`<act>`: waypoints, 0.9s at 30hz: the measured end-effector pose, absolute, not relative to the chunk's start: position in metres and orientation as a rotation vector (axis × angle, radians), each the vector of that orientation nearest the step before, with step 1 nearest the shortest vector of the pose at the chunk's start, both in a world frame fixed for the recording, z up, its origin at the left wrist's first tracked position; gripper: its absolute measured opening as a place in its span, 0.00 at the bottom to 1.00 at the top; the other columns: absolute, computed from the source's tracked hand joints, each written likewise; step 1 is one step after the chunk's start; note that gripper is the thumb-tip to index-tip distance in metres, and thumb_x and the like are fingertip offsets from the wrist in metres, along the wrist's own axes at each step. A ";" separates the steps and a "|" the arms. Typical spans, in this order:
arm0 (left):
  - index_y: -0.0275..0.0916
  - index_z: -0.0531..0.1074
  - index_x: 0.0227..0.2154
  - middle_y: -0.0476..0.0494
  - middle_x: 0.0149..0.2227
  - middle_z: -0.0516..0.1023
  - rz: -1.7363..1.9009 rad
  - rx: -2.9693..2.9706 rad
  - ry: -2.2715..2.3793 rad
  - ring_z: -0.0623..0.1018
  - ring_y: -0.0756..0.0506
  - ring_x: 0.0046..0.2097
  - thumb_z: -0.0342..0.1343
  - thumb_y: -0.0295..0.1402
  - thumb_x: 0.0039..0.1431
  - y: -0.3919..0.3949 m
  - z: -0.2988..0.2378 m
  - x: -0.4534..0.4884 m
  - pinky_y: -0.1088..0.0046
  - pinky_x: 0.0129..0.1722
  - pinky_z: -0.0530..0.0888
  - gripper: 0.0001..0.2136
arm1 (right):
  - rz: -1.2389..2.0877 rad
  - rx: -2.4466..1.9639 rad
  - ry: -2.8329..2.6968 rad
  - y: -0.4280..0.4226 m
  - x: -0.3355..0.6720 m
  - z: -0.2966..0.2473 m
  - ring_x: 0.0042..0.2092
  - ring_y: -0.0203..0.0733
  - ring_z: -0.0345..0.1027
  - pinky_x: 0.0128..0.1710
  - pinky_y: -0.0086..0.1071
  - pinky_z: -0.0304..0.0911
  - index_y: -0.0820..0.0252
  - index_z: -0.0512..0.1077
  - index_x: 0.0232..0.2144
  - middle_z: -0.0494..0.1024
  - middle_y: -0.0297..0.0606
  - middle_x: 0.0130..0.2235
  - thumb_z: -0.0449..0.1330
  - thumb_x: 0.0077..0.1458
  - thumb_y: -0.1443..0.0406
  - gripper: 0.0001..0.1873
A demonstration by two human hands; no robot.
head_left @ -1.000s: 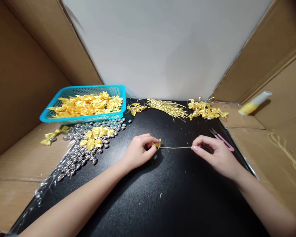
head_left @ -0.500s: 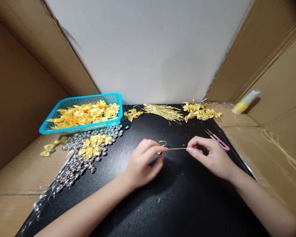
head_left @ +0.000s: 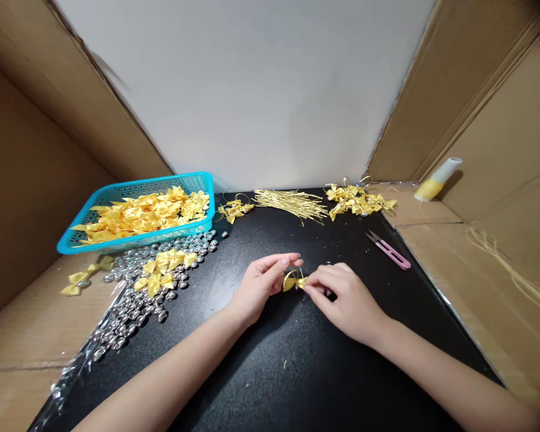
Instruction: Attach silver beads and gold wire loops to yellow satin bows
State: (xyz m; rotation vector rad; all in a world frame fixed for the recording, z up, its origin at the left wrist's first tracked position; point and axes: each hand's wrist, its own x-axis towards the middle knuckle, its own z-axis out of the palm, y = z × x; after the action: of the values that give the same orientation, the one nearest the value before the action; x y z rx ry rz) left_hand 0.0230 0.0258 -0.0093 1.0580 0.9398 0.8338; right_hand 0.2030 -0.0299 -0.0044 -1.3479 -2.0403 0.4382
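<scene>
Between my hands, just over the black tabletop, is a yellow ribbon bow (head_left: 289, 283) with a looped gold cord. My left hand (head_left: 261, 283) is closed, its thumb and fingertips pinching the thin cord above the bow. My right hand (head_left: 344, 298) is closed at the bow's right side, thumb and forefinger pressed together there. Whether those fingers grip the ribbon itself or only cord beside it is hard to make out. Pink thread snips (head_left: 389, 250) lie on the tabletop to the right of my right hand.
A blue basket (head_left: 135, 240) of yellow bows stands at the back left. Silver beads (head_left: 132, 312) and loose bows (head_left: 155, 282) lie before it. Cut gold cords (head_left: 292, 204) and finished bow clusters (head_left: 357, 201) line the back. A yellow-white spool (head_left: 437, 180) and cardboard walls flank the right.
My right hand has moved left, close to my left hand, and is now at the bow. The cord stretched between them is now drawn up above the bow. The view shifted slightly.
</scene>
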 end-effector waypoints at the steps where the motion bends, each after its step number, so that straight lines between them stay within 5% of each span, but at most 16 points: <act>1: 0.39 0.80 0.40 0.39 0.38 0.82 0.835 1.089 0.952 0.59 0.57 0.20 0.64 0.45 0.50 0.024 -0.008 0.024 0.79 0.20 0.55 0.18 | 0.387 -1.300 -2.092 -0.032 0.201 -0.004 0.29 0.37 0.65 0.37 0.35 0.55 0.59 0.72 0.29 0.74 0.33 0.27 0.55 0.60 0.69 0.08; 8: 0.35 0.82 0.32 0.41 0.29 0.82 0.755 1.574 0.941 0.73 0.49 0.28 0.62 0.40 0.54 0.013 0.000 0.024 0.75 0.26 0.65 0.12 | 0.226 -1.218 -2.060 -0.030 0.209 0.011 0.32 0.39 0.65 0.38 0.37 0.52 0.58 0.71 0.30 0.76 0.34 0.28 0.53 0.62 0.67 0.09; 13: 0.34 0.79 0.26 0.46 0.22 0.77 0.672 1.583 0.915 0.70 0.51 0.24 0.62 0.42 0.53 0.009 0.000 0.027 0.76 0.25 0.65 0.14 | 0.136 -1.285 -1.995 -0.027 0.212 0.010 0.39 0.43 0.65 0.43 0.40 0.53 0.55 0.72 0.30 0.77 0.35 0.33 0.59 0.59 0.66 0.05; 18: 0.36 0.76 0.26 0.47 0.24 0.78 0.755 1.315 0.852 0.72 0.51 0.26 0.62 0.43 0.53 0.010 0.001 0.028 0.76 0.27 0.67 0.13 | 0.085 -1.393 -1.651 -0.031 0.206 0.002 0.42 0.47 0.64 0.44 0.42 0.59 0.55 0.73 0.29 0.72 0.39 0.35 0.62 0.54 0.67 0.03; 27: 0.37 0.76 0.27 0.45 0.31 0.80 0.820 1.291 0.854 0.73 0.51 0.28 0.61 0.42 0.54 0.011 -0.002 0.025 0.76 0.27 0.66 0.12 | 0.472 -1.377 -1.607 -0.040 0.189 0.000 0.37 0.44 0.66 0.40 0.39 0.60 0.55 0.77 0.32 0.73 0.36 0.30 0.63 0.53 0.67 0.03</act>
State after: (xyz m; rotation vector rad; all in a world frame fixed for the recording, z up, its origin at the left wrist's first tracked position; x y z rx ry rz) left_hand 0.0246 0.0115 -0.0021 1.2910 0.8537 0.8196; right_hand 0.1893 -0.0396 0.0001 -1.3774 -1.6070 0.4722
